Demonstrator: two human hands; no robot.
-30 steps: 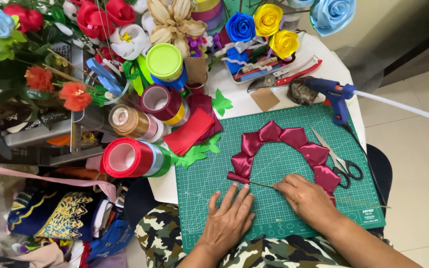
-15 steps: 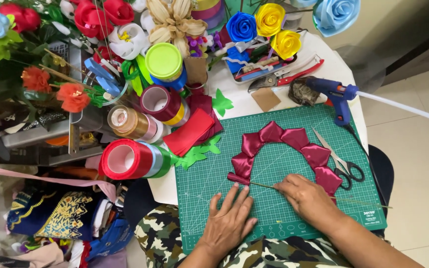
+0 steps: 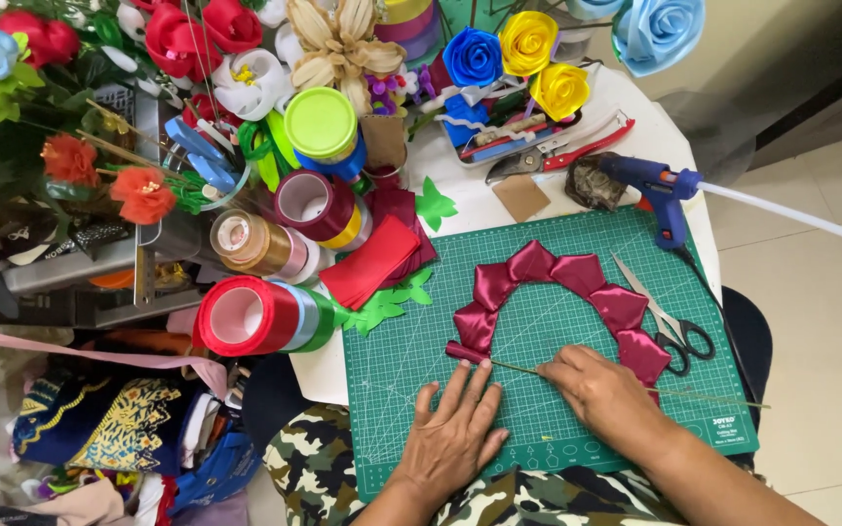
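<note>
Where the thin green wire stem [image 3: 626, 383] lies across the green cutting mat [image 3: 411, 370], its left tip is wrapped in a small roll of maroon ribbon [image 3: 465, 353], just below the lower left end of an arch of folded maroon satin petals [image 3: 557, 282]. That mat covers the near part of a small white table [image 3: 484, 209], with pale floor tiles to the right and a heap of cloth on the left. On the mat's right side sit black-handled scissors [image 3: 669, 321] — a blue glue gun [image 3: 660, 190] stands just beyond them. Ribbon spools [image 3: 255, 317] and satin roses [image 3: 528, 44] crowd the far and left edges. Resting on the stem, the right hand [image 3: 606, 394] has its fingers curled, pinning the wire to the mat. Beside it the left hand [image 3: 450, 438] lies flat — fingers spread, gripping nothing, fingertips near the ribbon roll.
</note>
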